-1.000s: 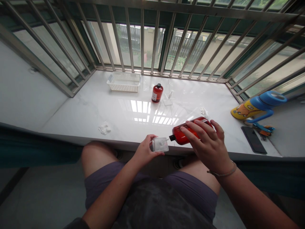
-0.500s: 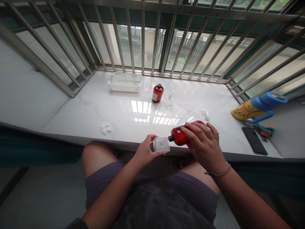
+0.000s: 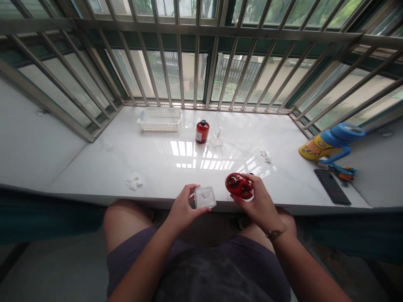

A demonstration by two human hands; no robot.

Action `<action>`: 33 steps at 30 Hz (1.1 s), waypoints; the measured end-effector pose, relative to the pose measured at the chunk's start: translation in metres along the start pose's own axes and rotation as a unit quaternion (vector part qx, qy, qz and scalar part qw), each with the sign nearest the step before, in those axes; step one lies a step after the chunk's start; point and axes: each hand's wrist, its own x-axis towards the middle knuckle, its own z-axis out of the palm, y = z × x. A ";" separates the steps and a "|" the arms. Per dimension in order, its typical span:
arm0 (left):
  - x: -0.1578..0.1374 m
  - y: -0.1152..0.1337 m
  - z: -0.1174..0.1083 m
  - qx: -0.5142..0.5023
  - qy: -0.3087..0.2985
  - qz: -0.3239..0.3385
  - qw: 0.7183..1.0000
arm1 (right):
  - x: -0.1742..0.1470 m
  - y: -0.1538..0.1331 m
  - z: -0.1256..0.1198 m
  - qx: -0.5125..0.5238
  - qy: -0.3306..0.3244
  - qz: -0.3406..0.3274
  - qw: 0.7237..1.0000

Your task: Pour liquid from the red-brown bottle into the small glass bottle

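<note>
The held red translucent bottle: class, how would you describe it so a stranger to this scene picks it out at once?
Below the silver metal window bars runs a glossy white ledge. By its near edge, the person's right hand grips the red translucent bottle. Being held sets it apart from the dark-capped red bottle standing upright farther back, white label showing.

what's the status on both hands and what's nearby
Left hand holding clear box. Right hand holding red bottle, apart from box. Second bottle standing farther back.
</note>
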 end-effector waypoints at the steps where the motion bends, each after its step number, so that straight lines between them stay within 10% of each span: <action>1: 0.002 -0.001 -0.004 -0.004 0.007 -0.007 1.000 | 0.001 0.004 -0.002 0.004 0.006 0.022 1.000; 20: 0.096 0.004 -0.127 0.229 0.198 0.050 0.952 | 0.074 0.159 -0.068 -0.026 0.139 0.284 0.948; 33: 0.128 -0.016 -0.148 0.232 0.201 0.011 0.952 | 0.090 0.158 -0.039 -0.002 0.067 0.271 0.960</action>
